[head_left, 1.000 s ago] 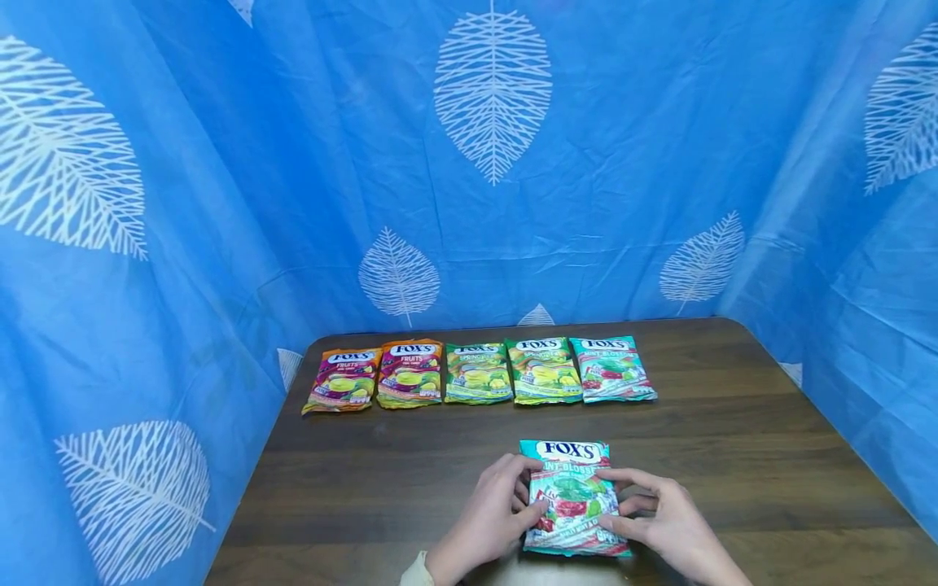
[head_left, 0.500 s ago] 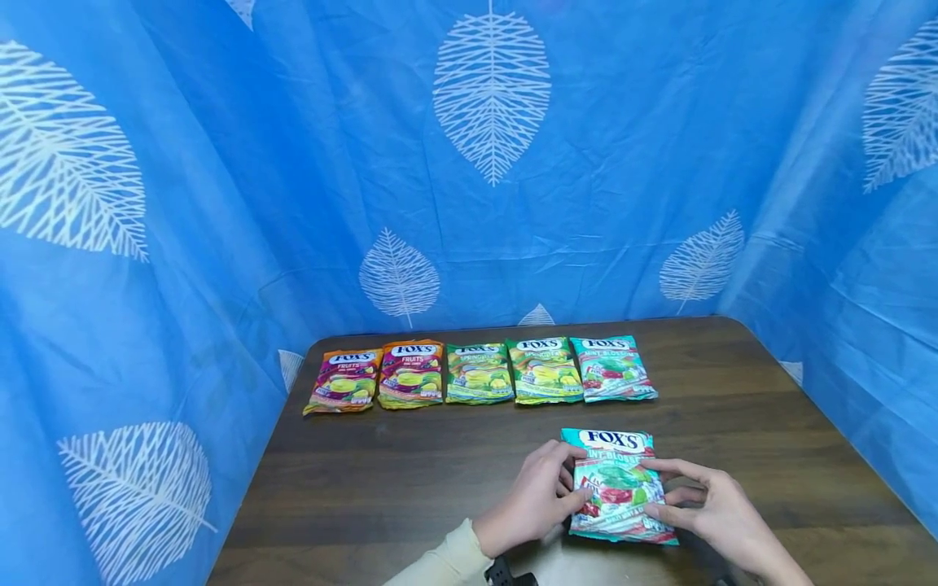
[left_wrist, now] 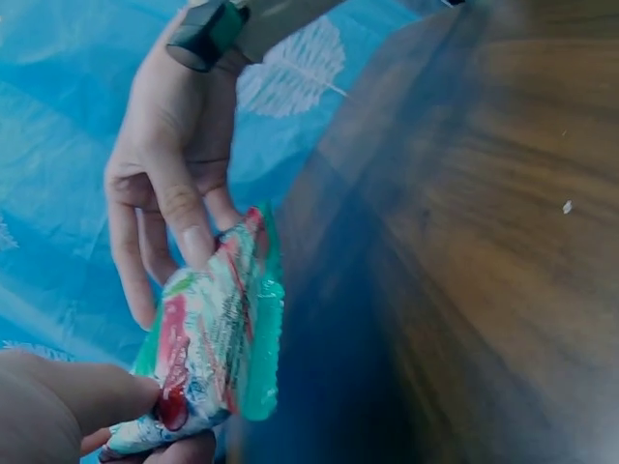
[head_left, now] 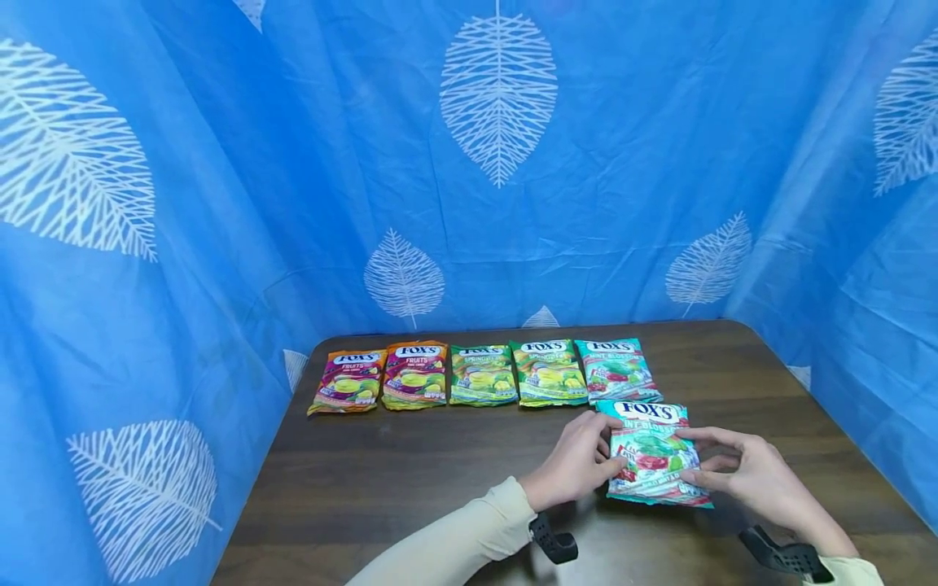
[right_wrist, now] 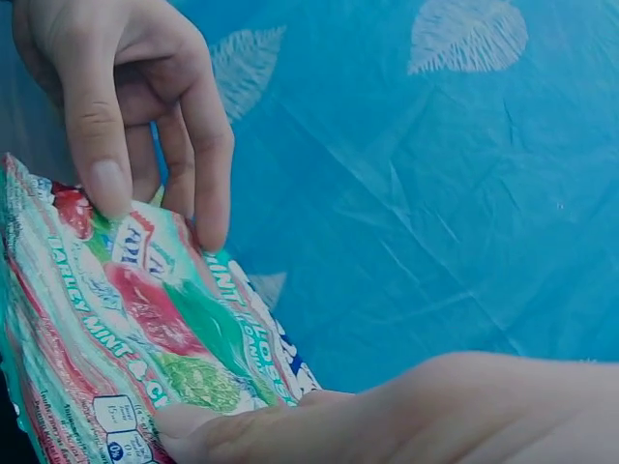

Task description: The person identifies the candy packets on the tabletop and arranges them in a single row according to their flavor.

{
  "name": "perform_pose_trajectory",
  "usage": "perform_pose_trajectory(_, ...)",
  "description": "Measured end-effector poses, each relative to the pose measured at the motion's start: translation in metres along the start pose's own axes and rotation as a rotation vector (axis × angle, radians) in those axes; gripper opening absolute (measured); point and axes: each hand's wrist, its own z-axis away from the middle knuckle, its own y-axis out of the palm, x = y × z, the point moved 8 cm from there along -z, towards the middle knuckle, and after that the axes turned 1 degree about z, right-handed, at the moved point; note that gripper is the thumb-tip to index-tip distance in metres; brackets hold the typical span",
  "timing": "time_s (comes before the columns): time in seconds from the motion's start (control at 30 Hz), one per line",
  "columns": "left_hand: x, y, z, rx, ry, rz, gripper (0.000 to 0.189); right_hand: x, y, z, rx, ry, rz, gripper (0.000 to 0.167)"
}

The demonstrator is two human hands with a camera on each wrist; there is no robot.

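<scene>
A teal Fox's Mint Blossom candy bag (head_left: pixel 650 456) is held between both hands, raised off the table at its near end in the left wrist view. My left hand (head_left: pixel 575 460) grips its left edge, thumb on the printed front. On the opposite edge, my right hand (head_left: pixel 755 476) pinches the bag, its thumb also on the front. Just behind lies a second Mint Blossom bag (head_left: pixel 618 370), its lower edge partly overlapped in the head view. The right wrist view shows the held bag's front (right_wrist: pixel 160 319) close up.
Left of the second Mint Blossom bag, two green Spring Tea bags (head_left: pixel 550 373) (head_left: pixel 483 375) and two purple-orange Fruits bags (head_left: pixel 414 375) (head_left: pixel 348 382) form a row. They lie along the back of the brown wooden table (head_left: pixel 410 488). Blue leaf-print cloth (head_left: pixel 586 203) surrounds the table.
Both hands have carried the held Mint Blossom candy bag rightward and away from me, toward the right end of the row. The bags in the row stay in place.
</scene>
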Motion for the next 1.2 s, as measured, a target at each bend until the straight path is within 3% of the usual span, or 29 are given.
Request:
perform_pose_trajectory(0.37, -0.005, 0.008, -0.057, -0.005, 0.045, -0.193, 0.04, -0.004, -0.048, -0.034, -0.058, -0.077, 0.171, 0.071)
perform_pose_trajectory(0.53, -0.001, 0.015, -0.086, -0.019, -0.023, -0.272, 0.039, -0.01, -0.067, -0.054, -0.071, -0.123, 0.212, 0.068)
perform_pose_trajectory(0.57, 0.011, 0.024, -0.098, -0.041, -0.031, -0.297, 0.04, -0.011, -0.072, -0.058, -0.073, -0.125, 0.221, 0.068)
perform_pose_trajectory(0.63, 0.018, 0.03, -0.114, -0.058, -0.05, -0.296, 0.041, -0.015, -0.081, -0.065, -0.085, -0.113, 0.24, 0.069)
perform_pose_trajectory(0.77, 0.049, 0.055, -0.15, -0.12, -0.037, -0.329, 0.04, -0.023, -0.095, -0.077, -0.082, -0.1, 0.262, 0.07)
perform_pose_trajectory(0.8, 0.046, 0.055, -0.154, -0.109, -0.044, -0.311, 0.04, -0.025, -0.098, -0.079, -0.08, -0.097, 0.257, 0.07)
perform_pose_trajectory(0.87, 0.061, 0.07, -0.17, -0.133, -0.031, -0.326, 0.039, -0.03, -0.103, -0.083, -0.073, -0.084, 0.252, 0.072)
perform_pose_trajectory(1.07, 0.076, 0.094, -0.199, -0.128, -0.041, -0.311, 0.042, -0.047, -0.118, -0.099, -0.121, -0.037, 0.313, 0.075)
perform_pose_trajectory(1.2, 0.066, 0.098, -0.206, -0.128, -0.055, -0.322, 0.043, -0.059, -0.127, -0.105, -0.174, -0.015, 0.359, 0.074)
